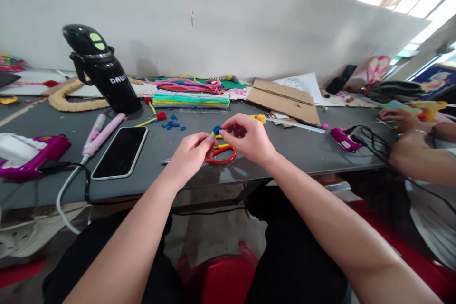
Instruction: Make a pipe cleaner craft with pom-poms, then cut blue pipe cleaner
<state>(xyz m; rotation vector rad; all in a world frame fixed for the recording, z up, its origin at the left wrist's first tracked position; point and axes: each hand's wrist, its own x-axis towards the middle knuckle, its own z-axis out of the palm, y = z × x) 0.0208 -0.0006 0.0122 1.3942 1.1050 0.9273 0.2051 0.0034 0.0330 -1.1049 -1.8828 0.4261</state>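
A: What is seen first, taking the largest things before the small?
B: A long grey desk (302, 148) is backed by a white panel (213, 47). At its back, a sheet of cardboard (285, 99) has been laid down.

A: Are any containers to be found?
B: One is easily made out: a black bottle (107, 76), stood at the left and capped. Its contents are hidden by the dark wall and lid, so they cannot be told.

A: And next in size?
B: A bundle of fuzzy sticks (192, 100) is stacked behind the hands, and a phone (120, 153) is laid face up at the left.

A: How are the hands placed?
B: The left hand (195, 152) is drawn into a pinch, with the yellow part of a small blue and yellow piece (216, 130) gripped. By the right hand (245, 135), thumb and forefinger are brought nearly together at the blue end; how firmly it is pressed cannot be told. The piece is held between both hands, over the red-handled scissors (223, 162).

A: Which step is in hand?
B: Judged by the pose, the blue end is being fitted or shaped. A steady left pinch and small right fingertip adjustments would be called for.

A: And the smallest things?
B: Loose blue bits (171, 124) are scattered on the desk, near the left hand.
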